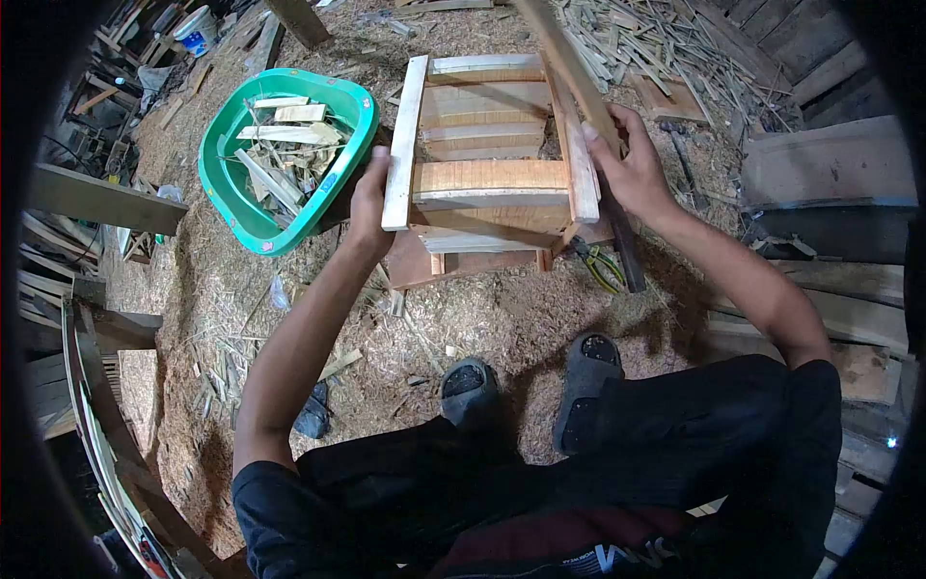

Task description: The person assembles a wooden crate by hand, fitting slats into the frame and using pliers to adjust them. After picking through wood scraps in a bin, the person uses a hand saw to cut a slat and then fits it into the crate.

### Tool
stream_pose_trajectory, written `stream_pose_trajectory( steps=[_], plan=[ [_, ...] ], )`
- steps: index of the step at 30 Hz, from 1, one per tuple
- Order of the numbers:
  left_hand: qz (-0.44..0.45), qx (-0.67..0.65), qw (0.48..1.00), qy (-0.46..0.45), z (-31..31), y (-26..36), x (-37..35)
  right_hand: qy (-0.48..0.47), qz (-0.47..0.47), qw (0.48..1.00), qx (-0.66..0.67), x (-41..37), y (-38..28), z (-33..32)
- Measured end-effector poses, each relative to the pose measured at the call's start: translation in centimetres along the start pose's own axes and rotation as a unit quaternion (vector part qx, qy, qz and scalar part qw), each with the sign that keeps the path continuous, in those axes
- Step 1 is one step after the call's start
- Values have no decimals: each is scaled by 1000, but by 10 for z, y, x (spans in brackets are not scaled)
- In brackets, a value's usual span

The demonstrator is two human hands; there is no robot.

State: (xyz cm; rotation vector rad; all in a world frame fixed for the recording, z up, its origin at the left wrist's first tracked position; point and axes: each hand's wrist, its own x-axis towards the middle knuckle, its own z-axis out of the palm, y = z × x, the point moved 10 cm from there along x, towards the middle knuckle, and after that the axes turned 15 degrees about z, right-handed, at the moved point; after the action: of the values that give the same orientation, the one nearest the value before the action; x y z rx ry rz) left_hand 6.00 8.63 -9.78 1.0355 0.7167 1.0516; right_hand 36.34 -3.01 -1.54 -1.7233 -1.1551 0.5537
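Crate (492,159) points lengthwise away, gripped by left hand (370,201) and right hand (629,162).

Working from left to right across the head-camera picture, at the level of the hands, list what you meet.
Green basin of wood scraps → left hand, gripping the crate's side → wooden crate → right hand, holding a long slat → grey board.

A pale, unfinished wooden crate (492,179) of spaced slats stands in the upper centre of the frame, tipped slightly; a long thin slat (564,58) slants across its right edge
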Motion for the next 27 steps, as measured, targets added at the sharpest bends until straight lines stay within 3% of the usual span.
stream_pose_trajectory(
  steps=[2,4,7,8,9,11,14,16,17,18,20,23,27],
  plan=[
    [39,-18,999,-5,-7,-4,-1,7,118,992,38,1,35,-4],
    [66,11,996,54,-20,-24,-21,31,218,972,84,-2,75,-5],
    [88,28,983,158,-43,-75,-47,-49,355,906,225,-39,88,20],
    [71,39,987,140,-47,-82,-43,-68,412,884,211,-53,90,25],
    [71,66,989,109,-52,-86,-36,-54,302,923,231,-44,88,29],
    [74,118,989,47,-63,-100,-20,-69,334,908,244,-44,82,31],
    [40,0,989,142,-31,-61,-9,-74,343,894,279,-22,51,26],
    [27,-99,977,185,-20,-51,3,-120,276,907,295,-1,17,19],
    [27,-116,984,129,-9,-47,4,-141,239,913,301,10,0,13],
    [22,-140,982,126,-3,-47,3,-158,209,935,238,20,-13,8],
    [13,-184,975,122,7,-45,1,-220,132,928,270,18,-75,14],
    [-50,-229,960,153,14,-66,-10,-276,114,913,278,16,-95,34],
    [1,-163,969,186,-21,-107,5,-325,89,920,201,2,-98,59]
  ],
)
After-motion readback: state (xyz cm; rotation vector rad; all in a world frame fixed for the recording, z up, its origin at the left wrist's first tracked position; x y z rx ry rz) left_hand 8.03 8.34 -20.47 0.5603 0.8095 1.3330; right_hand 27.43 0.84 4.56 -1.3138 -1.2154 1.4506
